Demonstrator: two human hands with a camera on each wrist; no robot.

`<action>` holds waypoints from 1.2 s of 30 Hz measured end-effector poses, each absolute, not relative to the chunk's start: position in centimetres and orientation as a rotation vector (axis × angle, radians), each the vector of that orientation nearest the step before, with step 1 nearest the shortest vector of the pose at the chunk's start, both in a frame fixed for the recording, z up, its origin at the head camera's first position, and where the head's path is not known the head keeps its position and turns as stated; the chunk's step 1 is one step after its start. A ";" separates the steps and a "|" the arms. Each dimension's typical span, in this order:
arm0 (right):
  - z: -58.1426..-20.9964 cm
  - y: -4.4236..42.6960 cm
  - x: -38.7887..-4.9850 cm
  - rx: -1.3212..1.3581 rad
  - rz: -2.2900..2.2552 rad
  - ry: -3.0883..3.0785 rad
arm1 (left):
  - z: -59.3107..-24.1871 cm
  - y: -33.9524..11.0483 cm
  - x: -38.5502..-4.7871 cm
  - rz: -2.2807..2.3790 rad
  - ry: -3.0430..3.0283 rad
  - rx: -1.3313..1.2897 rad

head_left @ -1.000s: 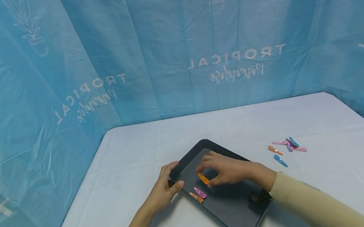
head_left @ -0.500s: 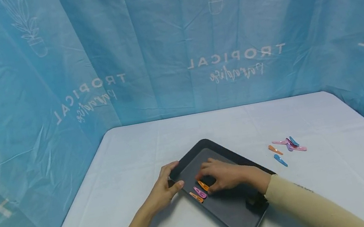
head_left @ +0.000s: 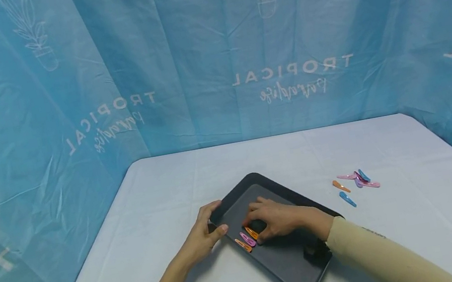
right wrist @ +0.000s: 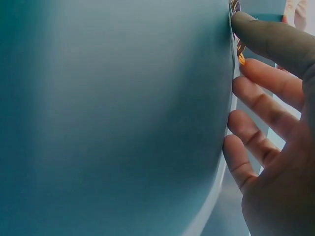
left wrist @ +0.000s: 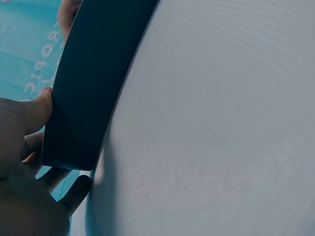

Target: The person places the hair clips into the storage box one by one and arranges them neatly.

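Observation:
A dark grey rectangular tray (head_left: 296, 269) lies at a slant on the table. My left hand (head_left: 203, 230) grips its left corner, thumb on one side wall and fingers round the other, as the left wrist view shows on the tray wall (left wrist: 93, 83). Inside the tray my right hand (head_left: 278, 217) pinches an orange snap hair clip (head_left: 251, 232) between thumb and index finger, low at the tray floor. Beside it lie a pink hair clip (head_left: 248, 239) and another orange hair clip (head_left: 243, 245), roughly parallel. In the right wrist view, the thumb partly hides the clips.
Right of the tray on the white table (head_left: 427, 226) lie a loose orange clip (head_left: 341, 186), a blue clip (head_left: 347, 199) and a small pile of pink, purple and blue clips (head_left: 362, 179). Blue printed curtains (head_left: 201, 54) hang behind and at the sides.
My right hand has moved slightly left and down with the orange hair clip, bringing it alongside the pink one. The left hand stays on the tray corner.

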State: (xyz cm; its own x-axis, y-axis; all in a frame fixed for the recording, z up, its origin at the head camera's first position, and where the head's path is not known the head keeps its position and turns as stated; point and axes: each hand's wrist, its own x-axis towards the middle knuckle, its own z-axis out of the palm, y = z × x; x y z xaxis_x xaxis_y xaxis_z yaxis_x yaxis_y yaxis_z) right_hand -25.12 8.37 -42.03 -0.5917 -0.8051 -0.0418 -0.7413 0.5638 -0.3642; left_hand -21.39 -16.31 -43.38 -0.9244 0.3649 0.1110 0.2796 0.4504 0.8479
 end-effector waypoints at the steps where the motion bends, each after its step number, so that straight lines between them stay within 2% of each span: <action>1: -42.1 8.4 -25.2 -1.296 -0.460 2.594 | -43.4 -16.3 -21.4 1.493 2.601 0.579; 22: -42.1 8.4 -25.1 -1.292 -0.441 2.597 | -43.4 -16.3 -21.4 1.489 2.613 0.602; 36: -41.1 8.5 -24.7 -1.270 -0.584 2.573 | -43.5 -16.3 -21.4 1.489 2.620 0.602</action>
